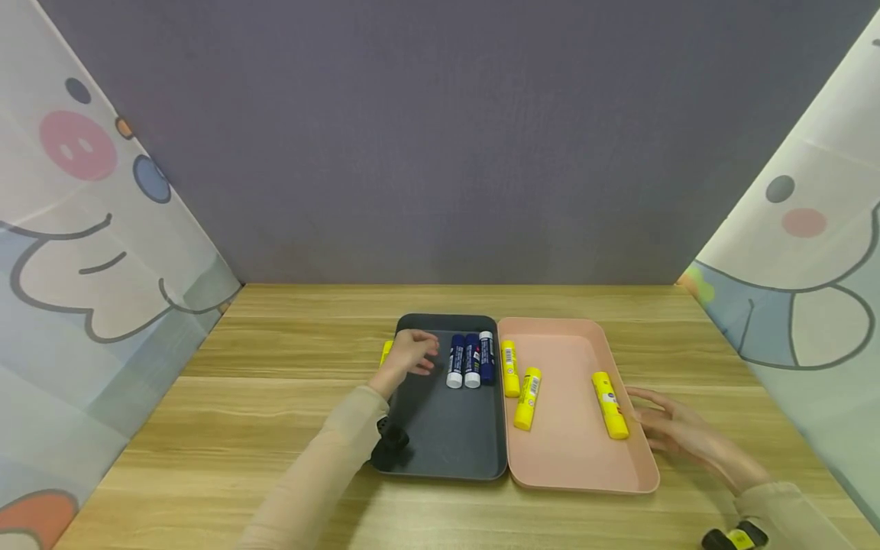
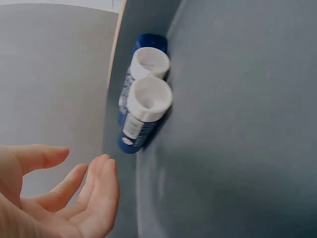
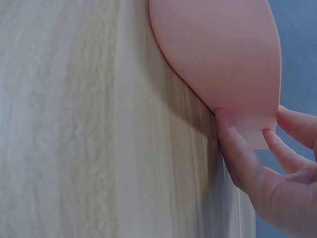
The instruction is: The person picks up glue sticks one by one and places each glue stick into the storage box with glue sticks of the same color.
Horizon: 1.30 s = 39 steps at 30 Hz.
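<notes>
Above the dark grey tray (image 1: 447, 458), my left hand (image 1: 410, 353) hovers with its fingers loosely bent and nothing held. Right of it, three dark blue glue sticks (image 1: 456, 361) with white ends lie side by side in that tray. In the left wrist view, the same blue glue sticks (image 2: 133, 129) stand beyond my fingertips. My right hand (image 1: 677, 431) touches the outer right wall of the pink tray (image 1: 571, 473) with relaxed fingers. Three yellow glue sticks (image 1: 609, 405) lie in the pink tray, two toward its left side and one near the right wall.
Another yellow glue stick (image 1: 387, 350) shows partly behind my left hand, at the dark tray's left edge. Both trays stand side by side on the wooden table (image 1: 275, 428). A grey panel (image 1: 454, 153) rises at the back, with cartoon-printed cloths on both sides.
</notes>
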### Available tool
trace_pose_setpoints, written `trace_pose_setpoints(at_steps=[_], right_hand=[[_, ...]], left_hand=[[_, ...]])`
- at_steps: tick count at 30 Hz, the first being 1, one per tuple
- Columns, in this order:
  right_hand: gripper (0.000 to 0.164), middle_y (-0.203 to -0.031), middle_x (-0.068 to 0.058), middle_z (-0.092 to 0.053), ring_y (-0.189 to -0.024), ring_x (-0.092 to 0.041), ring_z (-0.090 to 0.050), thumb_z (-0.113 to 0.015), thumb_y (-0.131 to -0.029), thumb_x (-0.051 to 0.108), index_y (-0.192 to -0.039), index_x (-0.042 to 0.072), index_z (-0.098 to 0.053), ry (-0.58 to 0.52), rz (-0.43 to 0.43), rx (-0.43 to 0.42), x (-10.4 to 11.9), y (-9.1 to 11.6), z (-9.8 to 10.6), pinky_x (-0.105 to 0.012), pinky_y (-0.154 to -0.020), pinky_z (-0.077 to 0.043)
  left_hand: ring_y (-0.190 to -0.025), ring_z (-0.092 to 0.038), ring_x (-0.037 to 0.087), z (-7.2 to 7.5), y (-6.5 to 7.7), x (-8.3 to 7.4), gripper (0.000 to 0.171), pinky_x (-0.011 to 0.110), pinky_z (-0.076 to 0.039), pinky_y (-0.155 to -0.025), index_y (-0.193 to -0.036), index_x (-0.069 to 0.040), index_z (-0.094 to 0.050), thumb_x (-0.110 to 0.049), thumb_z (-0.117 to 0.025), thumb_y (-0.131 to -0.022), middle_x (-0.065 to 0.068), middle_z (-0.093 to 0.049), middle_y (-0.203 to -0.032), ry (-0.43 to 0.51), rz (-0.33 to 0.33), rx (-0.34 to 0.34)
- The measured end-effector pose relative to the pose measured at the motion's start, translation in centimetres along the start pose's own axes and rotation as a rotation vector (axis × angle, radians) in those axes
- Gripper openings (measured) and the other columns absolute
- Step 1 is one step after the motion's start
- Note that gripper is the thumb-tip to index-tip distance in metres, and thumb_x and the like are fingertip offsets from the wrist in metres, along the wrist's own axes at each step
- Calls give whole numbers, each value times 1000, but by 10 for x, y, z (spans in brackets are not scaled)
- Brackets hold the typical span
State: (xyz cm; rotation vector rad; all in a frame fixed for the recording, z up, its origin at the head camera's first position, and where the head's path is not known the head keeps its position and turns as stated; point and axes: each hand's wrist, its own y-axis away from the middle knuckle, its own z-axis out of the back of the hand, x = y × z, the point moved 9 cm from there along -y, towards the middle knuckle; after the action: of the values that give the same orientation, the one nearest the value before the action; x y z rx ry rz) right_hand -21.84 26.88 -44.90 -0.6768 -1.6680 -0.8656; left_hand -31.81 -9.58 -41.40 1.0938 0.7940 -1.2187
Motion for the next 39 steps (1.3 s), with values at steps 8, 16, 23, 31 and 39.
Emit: trace_pose_setpoints(at_steps=[8,16,23,31,39], right_hand=[[38,-110,13,-53,-100,-3,-54,-41,-94,10,-114,41,-48,-4,-3,6,0,1,0,-31,-83,-47],[39,-111,12,-55,-100,-4,-54,-40,-94,8,-115,41,-47,-11,10,16,0,0,0,-31,-83,-47],[40,-111,11,-57,-101,-6,-55,-38,-95,8,-116,41,-46,-13,11,25,0,1,-1,-31,-83,-47],[37,-111,11,-55,-99,-4,-55,-41,-94,10,-114,42,-45,31,-25,-41,-1,2,4,-33,-83,-48],[38,-109,11,-57,-99,-4,-55,-42,-94,9,-113,42,-47,14,-15,-30,-1,2,2,-31,-83,-47]], left_hand=[[-76,-60,38,10,10,-12,30,30,-52,-54,-111,5,-56,-13,-51,-87,18,-62,-91,-36,-24,27],[-74,-60,35,21,17,-17,28,32,-52,-57,-110,3,-57,-13,-51,-88,17,-62,-92,-77,-50,42],[-74,-59,34,32,24,-17,27,34,-52,-58,-110,2,-57,-12,-50,-87,20,-61,-96,-101,-62,47],[-70,-58,34,46,34,-17,28,41,-51,-61,-112,3,-56,-12,-49,-89,24,-59,-98,-142,-76,51],[-65,-57,32,59,41,-16,27,38,-50,-57,-110,4,-57,-10,-51,-87,23,-59,-93,-196,-115,30]])
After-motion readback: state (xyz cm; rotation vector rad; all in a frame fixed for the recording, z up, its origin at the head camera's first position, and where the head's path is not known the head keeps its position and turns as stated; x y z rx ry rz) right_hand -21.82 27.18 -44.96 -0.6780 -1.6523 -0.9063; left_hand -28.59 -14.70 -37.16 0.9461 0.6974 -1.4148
